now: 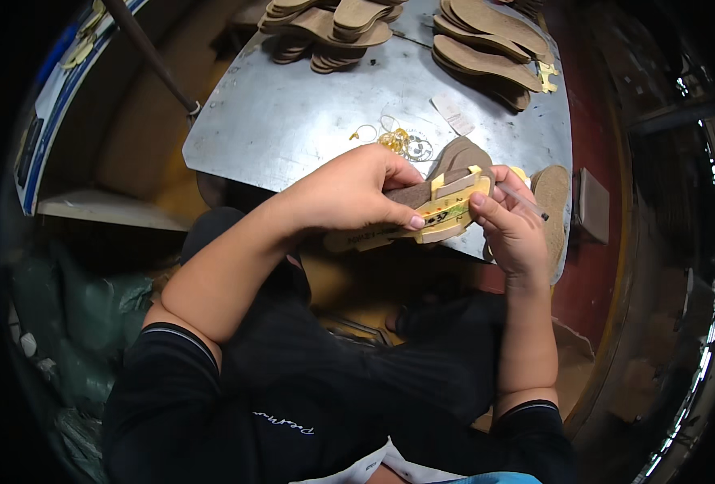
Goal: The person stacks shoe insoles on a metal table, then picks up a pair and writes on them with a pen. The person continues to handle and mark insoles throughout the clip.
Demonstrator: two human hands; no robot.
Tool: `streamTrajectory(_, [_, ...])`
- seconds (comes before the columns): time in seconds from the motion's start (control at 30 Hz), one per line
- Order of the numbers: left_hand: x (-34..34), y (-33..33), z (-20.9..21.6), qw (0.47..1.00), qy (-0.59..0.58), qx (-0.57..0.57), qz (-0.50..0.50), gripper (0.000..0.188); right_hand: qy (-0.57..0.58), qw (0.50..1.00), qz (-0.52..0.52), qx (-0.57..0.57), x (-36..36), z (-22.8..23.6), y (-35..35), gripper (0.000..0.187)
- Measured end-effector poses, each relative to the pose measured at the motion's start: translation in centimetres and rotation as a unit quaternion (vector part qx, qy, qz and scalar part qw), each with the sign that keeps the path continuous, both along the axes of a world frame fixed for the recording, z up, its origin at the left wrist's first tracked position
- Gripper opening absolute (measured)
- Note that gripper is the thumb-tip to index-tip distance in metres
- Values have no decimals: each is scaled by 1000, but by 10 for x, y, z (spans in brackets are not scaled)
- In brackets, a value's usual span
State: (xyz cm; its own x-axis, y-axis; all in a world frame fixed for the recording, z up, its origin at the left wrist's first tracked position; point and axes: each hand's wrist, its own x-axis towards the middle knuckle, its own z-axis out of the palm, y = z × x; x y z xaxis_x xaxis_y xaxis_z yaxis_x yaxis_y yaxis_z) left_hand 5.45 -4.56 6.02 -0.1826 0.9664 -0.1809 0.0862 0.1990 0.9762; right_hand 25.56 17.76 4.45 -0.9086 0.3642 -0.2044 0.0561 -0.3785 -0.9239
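Note:
My left hand (345, 189) is closed, thumb below and fingers above, on a brown shoe insole (408, 195). A yellow marking template (454, 211) with handwriting on it lies against the insole and wraps its edge. My right hand (523, 234) pinches the template's other end between thumb and fingers. A thin clear pen (521, 200) sticks out between the right hand's fingers, its dark end pointing right. Just beyond the hands is a small stack of brown insoles (462, 153), partly hidden by the template.
On the grey metal table (269, 121) are insole piles at the back left (325, 24) and back right (487, 48). Nearer are a paper slip (453, 114) and a tangle of yellow and clear rings (406, 143). Another insole (549, 202) lies at the right edge.

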Motion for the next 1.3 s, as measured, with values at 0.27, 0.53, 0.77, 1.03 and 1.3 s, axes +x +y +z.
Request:
streamTrajectory(0.27, [2,-3,5,996,72,20,39,35,6,1000,20,-13,-12,-9,0,39])
streamTrajectory(0.53, [5,-6,5,988,134,36,72,28,3,1000,16,-25,-15,-16,-3,38])
streamTrajectory(0.77, [12,-11,12,954,280,19,108,23,28,979,-71,190,-21,-13,-17,44])
streamTrajectory(1.03, [18,-14,4,898,418,10,134,14,153,760,-33,631,-14,18,-57,33])
streamTrajectory(1.3, [21,-14,-1,884,445,16,141,13,193,742,-40,641,-24,2,-76,22])
